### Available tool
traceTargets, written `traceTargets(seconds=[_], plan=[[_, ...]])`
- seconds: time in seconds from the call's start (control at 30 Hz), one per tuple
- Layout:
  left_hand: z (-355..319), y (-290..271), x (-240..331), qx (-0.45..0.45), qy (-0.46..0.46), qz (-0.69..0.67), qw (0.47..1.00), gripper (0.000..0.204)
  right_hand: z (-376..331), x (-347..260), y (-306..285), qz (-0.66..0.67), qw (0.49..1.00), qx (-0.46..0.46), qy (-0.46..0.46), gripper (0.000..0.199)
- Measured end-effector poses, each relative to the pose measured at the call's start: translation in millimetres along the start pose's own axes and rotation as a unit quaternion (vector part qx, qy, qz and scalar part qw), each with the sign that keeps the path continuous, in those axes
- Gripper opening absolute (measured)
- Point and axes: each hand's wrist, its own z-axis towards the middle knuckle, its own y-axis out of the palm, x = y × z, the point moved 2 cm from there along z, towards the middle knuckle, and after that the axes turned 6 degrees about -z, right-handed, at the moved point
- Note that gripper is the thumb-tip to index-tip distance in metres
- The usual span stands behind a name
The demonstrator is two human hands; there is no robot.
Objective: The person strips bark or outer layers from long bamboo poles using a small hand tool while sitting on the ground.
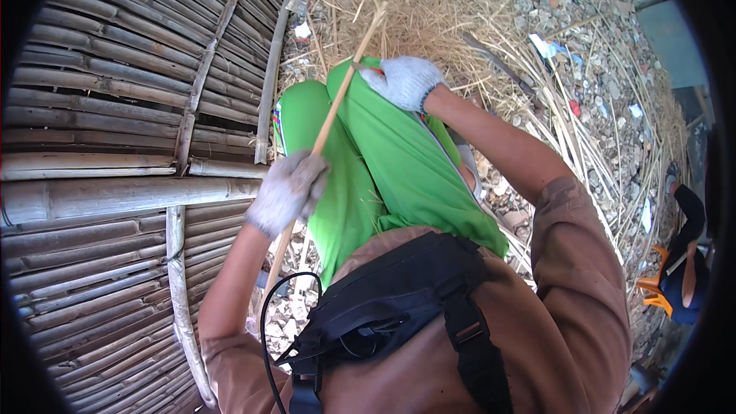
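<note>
A long, thin bamboo strip [333, 113] slants across my green-trousered knees, its far end frayed. My left hand [288, 193], in a whitish knitted glove, is closed round the strip's lower part. Beyond the fist, the strip runs on down past my left forearm. My right hand [408, 83], gloved the same way, rests by the right knee, closed on a small knife [360, 67]. Its short blade lies against the upper part of the strip. Red shows at the fingers, and most of the handle is hidden in the glove.
A bamboo slat wall [115, 100] with a thick horizontal pole [130, 198] stands close on my left. Straw-like bamboo shavings [437, 23] and litter cover the stony ground ahead. Long split strips [563, 126] lie on the right. Another person [686, 268] sits at the far right on something orange.
</note>
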Motion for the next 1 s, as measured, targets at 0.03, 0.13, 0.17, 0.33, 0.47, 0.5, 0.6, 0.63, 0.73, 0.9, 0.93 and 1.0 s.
traceTargets(seconds=[0.03, 0.13, 0.17, 0.33, 0.47, 0.5, 0.6, 0.63, 0.73, 0.9, 0.93, 1.0], plan=[[20, 4, 10, 0.014, 0.026, 0.019, 0.999, 0.033, 1, -5, -4, 0.004, 1.0, -0.005, -0.006, 0.082], [91, 11, 33, 0.01, 0.04, 0.022, 0.999, 0.03, 4, -6, -6, -0.012, 1.0, -0.005, -0.01, 0.079], [117, 8, 33, -0.003, 0.051, 0.035, 0.998, 0.029, 5, -8, -5, -0.01, 1.0, 0.0, -0.02, 0.078], [138, 10, 50, -0.029, 0.068, 0.123, 0.99, 0.029, 1, 0, 0, -0.007, 1.0, 0.002, -0.023, 0.076], [107, 7, 39, -0.012, 0.041, 0.121, 0.992, 0.031, 10, 2, 8, -0.004, 1.0, 0.007, -0.013, 0.081], [97, 7, 36, -0.017, 0.033, 0.119, 0.992, 0.031, 12, 4, 12, -0.005, 1.0, 0.01, -0.013, 0.083], [61, 1, 26, 0.0, 0.031, 0.154, 0.988, 0.037, 9, 6, 12, -0.001, 1.0, 0.009, -0.01, 0.088], [46, -3, 21, 0.001, 0.028, 0.154, 0.988, 0.037, 10, 5, 10, 0.001, 1.0, 0.017, -0.011, 0.089], [5, -15, 7, -0.001, 0.012, 0.156, 0.988, 0.034, 7, 2, 2, -0.01, 1.0, -0.003, 0.003, 0.091], [-69, -25, -20, 0.009, -0.012, 0.154, 0.988, 0.031, 4, 7, 4, 0.007, 1.0, -0.001, 0.013, 0.085], [-91, -27, -24, 0.04, -0.032, 0.131, 0.99, 0.034, 8, -2, 3, 0.015, 1.0, 0.007, 0.001, 0.085], [-96, -33, -58, 0.033, 0.024, 0.149, 0.988, 0.033, 3, 2, 7, 0.014, 1.0, 0.014, 0.012, 0.085]])
